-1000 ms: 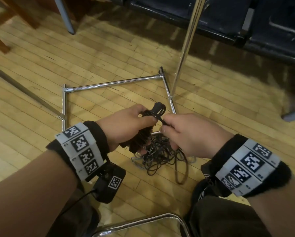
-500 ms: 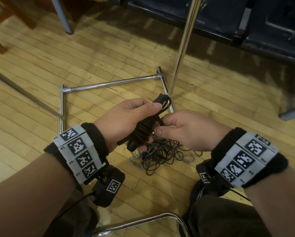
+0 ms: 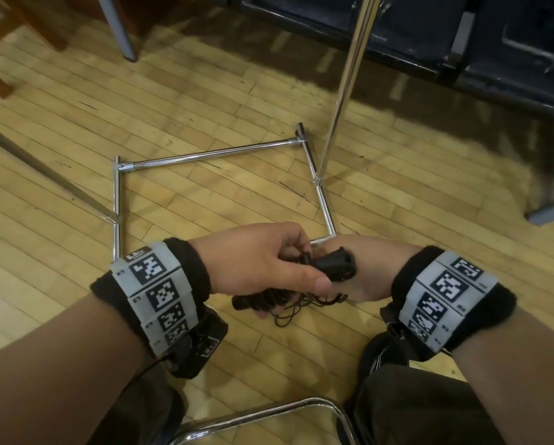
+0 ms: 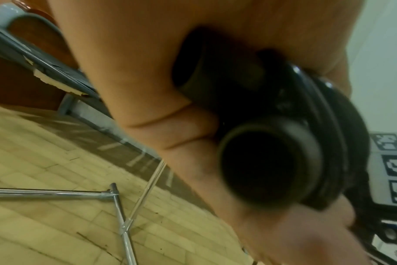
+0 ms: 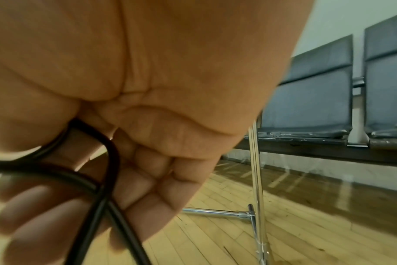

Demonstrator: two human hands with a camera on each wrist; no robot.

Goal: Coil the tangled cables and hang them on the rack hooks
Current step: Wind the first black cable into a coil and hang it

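The cable pile has been lifted off the wood floor since earlier. The coiled black cable bundle is gripped by the left hand; a strand is pinched by the right hand, above the chrome rack base.

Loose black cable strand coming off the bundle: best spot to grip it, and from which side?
Judging by its pose, pinch the loose strand just beside the wound bundle, coming from the right, as the right hand does. There it runs short off the bundle held by the left hand; lower down it loops slack.
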